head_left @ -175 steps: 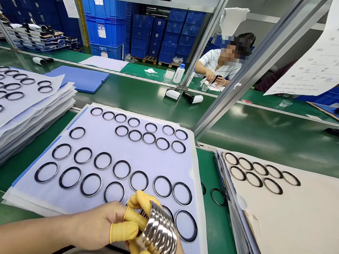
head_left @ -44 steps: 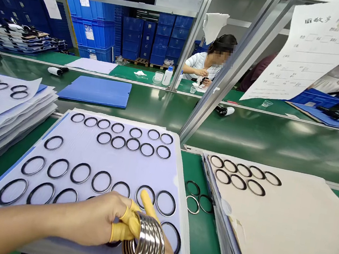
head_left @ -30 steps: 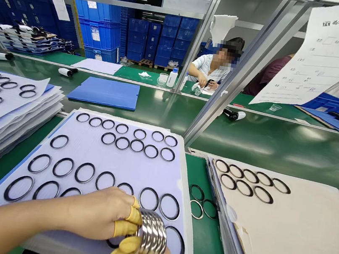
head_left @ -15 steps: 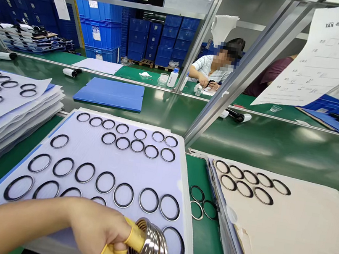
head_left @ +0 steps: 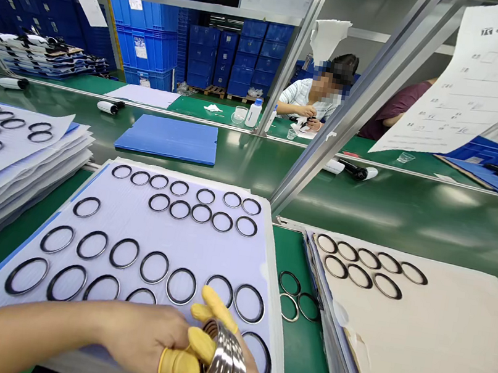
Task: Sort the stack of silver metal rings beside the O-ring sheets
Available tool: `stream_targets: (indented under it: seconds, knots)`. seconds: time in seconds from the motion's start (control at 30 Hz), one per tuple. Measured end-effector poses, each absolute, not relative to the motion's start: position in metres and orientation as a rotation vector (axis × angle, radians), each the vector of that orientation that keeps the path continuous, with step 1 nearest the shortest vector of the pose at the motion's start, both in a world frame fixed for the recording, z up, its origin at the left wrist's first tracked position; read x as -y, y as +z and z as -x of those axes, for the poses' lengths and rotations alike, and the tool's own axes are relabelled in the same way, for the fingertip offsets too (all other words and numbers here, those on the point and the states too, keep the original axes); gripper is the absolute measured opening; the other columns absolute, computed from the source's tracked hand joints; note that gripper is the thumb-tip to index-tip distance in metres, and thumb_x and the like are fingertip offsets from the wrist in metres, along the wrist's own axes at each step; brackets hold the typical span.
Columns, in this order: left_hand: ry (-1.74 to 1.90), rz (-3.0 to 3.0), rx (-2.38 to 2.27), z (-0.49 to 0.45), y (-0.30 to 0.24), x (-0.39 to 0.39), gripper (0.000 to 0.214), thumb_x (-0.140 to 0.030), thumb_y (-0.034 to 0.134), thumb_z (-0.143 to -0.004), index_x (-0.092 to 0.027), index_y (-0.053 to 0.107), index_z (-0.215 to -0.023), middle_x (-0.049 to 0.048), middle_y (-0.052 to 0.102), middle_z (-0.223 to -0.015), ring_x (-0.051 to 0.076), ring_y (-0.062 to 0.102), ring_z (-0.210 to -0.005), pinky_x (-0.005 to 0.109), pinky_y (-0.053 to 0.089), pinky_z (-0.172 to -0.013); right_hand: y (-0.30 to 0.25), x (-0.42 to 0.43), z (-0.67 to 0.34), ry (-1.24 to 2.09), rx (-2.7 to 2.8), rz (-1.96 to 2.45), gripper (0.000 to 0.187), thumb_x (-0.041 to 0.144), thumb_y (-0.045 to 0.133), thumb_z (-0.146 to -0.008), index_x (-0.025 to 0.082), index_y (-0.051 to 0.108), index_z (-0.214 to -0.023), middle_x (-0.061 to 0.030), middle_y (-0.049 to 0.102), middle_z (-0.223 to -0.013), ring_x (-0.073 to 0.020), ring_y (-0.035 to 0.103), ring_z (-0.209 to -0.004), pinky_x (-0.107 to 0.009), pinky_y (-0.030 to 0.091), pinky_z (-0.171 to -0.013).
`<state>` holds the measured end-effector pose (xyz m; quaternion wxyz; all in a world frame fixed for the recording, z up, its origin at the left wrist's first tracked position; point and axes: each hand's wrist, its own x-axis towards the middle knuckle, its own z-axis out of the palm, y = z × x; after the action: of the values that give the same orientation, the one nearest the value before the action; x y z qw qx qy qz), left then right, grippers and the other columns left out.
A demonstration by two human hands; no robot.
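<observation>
Over the near edge of the pale sheet, toward its near right corner, both hands meet at a short stack of metal rings. The right hand holds the stack, at least one finger in a yellow cot stretched past it; its thumb cannot be made out. The left hand has its fingertips together at the stack's open end, touching it, though whether they pinch a single ring cannot be told.

The step in hand looks like handling the stacked rings one by one; the next move seems to call for a steady right hand and a light left touch, so the stack does not spill onto the dark-edged rings lying flat below.

Those lie in rows along the sheet's far and near edges. More lie at the far left corner of the buff stack.

On the far counter, a clear cup stands beside a white bottle; neither shows its contents clearly. The blue crates behind hide theirs.
</observation>
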<state>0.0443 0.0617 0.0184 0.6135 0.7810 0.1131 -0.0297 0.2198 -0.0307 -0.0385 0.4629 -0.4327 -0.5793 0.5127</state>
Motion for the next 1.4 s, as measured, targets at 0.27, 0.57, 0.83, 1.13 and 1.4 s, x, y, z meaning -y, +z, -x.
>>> stream_targets:
  seconds: [0.27,0.57,0.83,1.13,1.4]
  knots:
    - [-0.033,-2.092,-0.453,-0.046,0.033,-0.065,0.038,-0.052,0.048,-0.089,-0.020,0.044,-0.069,-0.0049,0.041,-0.058,0.009,0.032,-0.048,0.020,0.030,-0.051,-0.023,0.031,-0.220,1.116,1.437,0.935,0.033,0.049,0.057,-0.086,0.036,0.068,-0.114,-0.0058,0.050,-0.144,-0.0333,0.046,-0.131,-0.052,0.036,-0.108]
    - [-0.289,-1.664,-0.518,-0.040,0.032,-0.077,0.028,-0.041,0.057,-0.083,-0.018,0.052,-0.069,-0.0063,0.052,-0.053,0.006,0.043,-0.037,0.015,0.038,-0.041,-0.041,0.032,-0.212,1.054,1.499,0.977,0.032,0.047,0.056,-0.087,0.034,0.069,-0.114,-0.0067,0.058,-0.135,-0.0267,0.062,-0.112,-0.039,0.050,-0.098]
    - [-0.453,-1.361,-0.399,-0.037,0.025,-0.089,0.044,-0.058,0.074,-0.064,-0.016,0.059,-0.063,-0.0064,0.051,-0.040,0.006,0.039,-0.028,0.016,0.037,-0.029,-0.041,0.039,-0.213,1.284,1.382,1.089,0.068,0.052,0.055,-0.086,0.030,0.032,-0.146,-0.0077,0.071,-0.114,-0.0281,0.063,-0.113,-0.041,0.044,-0.103]
    - [-0.181,-0.888,-0.182,-0.037,-0.012,-0.070,0.062,-0.065,0.073,-0.061,-0.010,0.067,-0.088,-0.0019,0.057,-0.044,0.009,0.040,-0.024,0.019,0.034,-0.026,-0.039,0.031,-0.217,1.115,1.631,1.138,0.049,0.039,0.055,-0.089,0.025,0.049,-0.136,-0.0129,0.063,-0.127,-0.0283,0.064,-0.111,-0.036,0.049,-0.098]
    - [-0.097,-0.939,-0.236,-0.037,-0.012,-0.046,0.067,-0.074,0.065,-0.062,-0.007,0.066,-0.072,-0.0038,0.050,-0.044,0.005,0.036,-0.033,0.018,0.037,-0.036,-0.021,0.028,-0.222,1.157,1.695,1.112,0.051,0.042,0.067,-0.080,0.030,0.055,-0.129,-0.0091,0.069,-0.117,-0.0282,0.064,-0.106,-0.034,0.052,-0.092]
